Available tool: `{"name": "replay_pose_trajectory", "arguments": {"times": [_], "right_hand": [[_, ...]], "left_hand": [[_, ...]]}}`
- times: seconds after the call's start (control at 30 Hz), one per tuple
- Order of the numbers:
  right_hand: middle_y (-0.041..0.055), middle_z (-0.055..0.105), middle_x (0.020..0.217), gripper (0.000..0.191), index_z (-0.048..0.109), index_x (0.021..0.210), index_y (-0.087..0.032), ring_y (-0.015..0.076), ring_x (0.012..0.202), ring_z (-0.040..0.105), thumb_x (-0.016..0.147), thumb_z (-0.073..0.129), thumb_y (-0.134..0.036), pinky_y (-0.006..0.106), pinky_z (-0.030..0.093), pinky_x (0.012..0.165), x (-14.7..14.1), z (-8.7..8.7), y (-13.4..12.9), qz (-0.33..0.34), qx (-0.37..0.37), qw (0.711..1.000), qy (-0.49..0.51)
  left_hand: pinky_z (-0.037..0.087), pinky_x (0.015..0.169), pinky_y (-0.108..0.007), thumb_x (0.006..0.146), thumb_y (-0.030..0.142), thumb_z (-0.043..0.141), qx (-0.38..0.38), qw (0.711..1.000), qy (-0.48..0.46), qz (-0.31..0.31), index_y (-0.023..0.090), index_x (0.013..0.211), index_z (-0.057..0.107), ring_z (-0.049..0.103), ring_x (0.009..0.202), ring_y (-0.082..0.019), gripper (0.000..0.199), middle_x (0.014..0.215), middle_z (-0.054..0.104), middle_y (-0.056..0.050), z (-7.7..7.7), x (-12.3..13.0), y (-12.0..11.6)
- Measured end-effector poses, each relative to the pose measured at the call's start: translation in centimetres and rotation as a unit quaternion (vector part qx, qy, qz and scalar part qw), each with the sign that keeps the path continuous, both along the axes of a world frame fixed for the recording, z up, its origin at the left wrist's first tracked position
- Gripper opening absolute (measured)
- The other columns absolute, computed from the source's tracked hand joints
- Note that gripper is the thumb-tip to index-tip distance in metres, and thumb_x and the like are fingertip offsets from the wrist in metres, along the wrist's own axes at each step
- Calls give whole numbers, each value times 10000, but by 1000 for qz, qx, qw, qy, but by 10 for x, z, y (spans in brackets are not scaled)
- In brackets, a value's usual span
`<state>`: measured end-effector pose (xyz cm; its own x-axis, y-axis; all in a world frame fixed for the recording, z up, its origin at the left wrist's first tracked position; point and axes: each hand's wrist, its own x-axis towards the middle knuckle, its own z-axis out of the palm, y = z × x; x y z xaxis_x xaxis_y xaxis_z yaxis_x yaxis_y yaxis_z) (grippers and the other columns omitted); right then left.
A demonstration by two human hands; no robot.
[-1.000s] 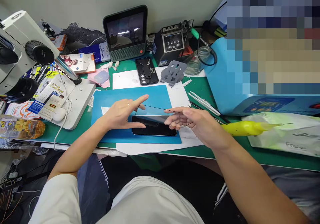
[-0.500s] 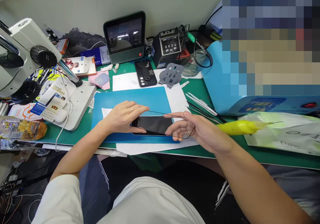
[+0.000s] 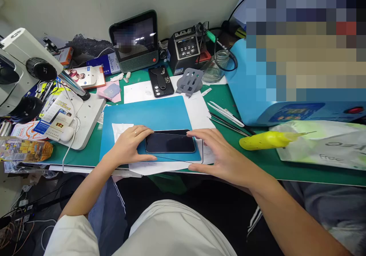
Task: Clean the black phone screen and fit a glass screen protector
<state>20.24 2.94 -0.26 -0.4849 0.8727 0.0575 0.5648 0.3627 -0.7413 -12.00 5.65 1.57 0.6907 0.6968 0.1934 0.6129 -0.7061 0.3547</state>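
A phone [image 3: 170, 144] with a dark screen lies face up on the blue mat [image 3: 168, 109]. Just over it is a clear screen protector [image 3: 199, 154] with a thin black border, tilted and not lined up with the phone. My left hand [image 3: 131, 144] grips its left end by the edges, thumb at the near side and fingers at the far side. At the right end, my right hand [image 3: 220, 151] holds it the same way, fingers and thumb wide apart. Whether the protector touches the phone, I cannot tell.
Behind the mat are a black phone case [image 3: 161, 81], a grey stand [image 3: 189, 81] and a soldering station [image 3: 184, 50]. Tweezers [image 3: 228, 122], a yellow bottle [image 3: 260, 140] and a blue machine [image 3: 257, 113] are to the right. A microscope [image 3: 34, 61] stands left.
My hands have lowered the protector from a steep tilt to nearly flat above the phone. My right hand has opened wider, and more of the phone shows. The view has shifted slightly.
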Motion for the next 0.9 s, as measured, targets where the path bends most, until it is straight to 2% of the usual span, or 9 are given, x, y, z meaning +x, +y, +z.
{"name": "replay_pose_trajectory", "arguments": {"times": [0.1, 0.2, 0.33, 0.57, 0.73, 0.9], "right_hand": [[150, 588, 1369, 711, 532, 1386, -253, 364, 1319, 536, 839, 705, -673, 553, 487, 1074, 2, -10, 5, -16, 69, 997, -5], [142, 570, 1381, 684, 529, 1375, -260, 364, 1325, 520, 853, 687, -672, 564, 450, 1101, 3, -22, 11, -23, 108, 994, -6], [124, 552, 1403, 666, 520, 1394, -274, 351, 1347, 498, 887, 638, -688, 533, 450, 1106, 2, -31, 14, -25, 101, 994, -38], [113, 551, 1400, 670, 519, 1424, -300, 355, 1323, 515, 911, 560, -729, 524, 486, 1066, 2, -33, 13, -36, 94, 992, -78], [120, 557, 1393, 687, 499, 1461, -304, 375, 1333, 511, 912, 566, -712, 543, 484, 1078, 2, -34, 13, -36, 95, 991, -91], [137, 546, 1414, 715, 455, 1497, -285, 380, 1355, 497, 927, 550, -706, 550, 471, 1099, 1, -34, 12, -21, 110, 988, -104]], "left_hand": [[538, 1031, -517, 861, 695, 685, 14, 1000, -10, 1, 155, 1380, 552, 635, 1238, -343, 760, 1301, 674, -185, -6, 1, 1], [533, 1047, -532, 870, 681, 685, 11, 1000, -16, 3, 164, 1398, 544, 636, 1238, -345, 752, 1299, 669, -187, -11, 2, 1], [500, 1090, -580, 875, 685, 673, 20, 1000, -3, 10, 135, 1429, 522, 608, 1271, -371, 795, 1325, 638, -222, -17, 0, -1], [411, 1175, -643, 851, 722, 667, 14, 1000, 7, 19, 115, 1445, 505, 565, 1330, -388, 864, 1382, 603, -235, -18, -2, -2], [370, 1204, -672, 871, 693, 669, -8, 1000, 9, 24, 159, 1452, 509, 556, 1362, -374, 806, 1406, 606, -210, -16, -4, -2], [376, 1212, -655, 886, 652, 680, -5, 1000, 2, 16, 123, 1420, 541, 569, 1353, -369, 764, 1413, 612, -223, -15, -5, -2]]}}
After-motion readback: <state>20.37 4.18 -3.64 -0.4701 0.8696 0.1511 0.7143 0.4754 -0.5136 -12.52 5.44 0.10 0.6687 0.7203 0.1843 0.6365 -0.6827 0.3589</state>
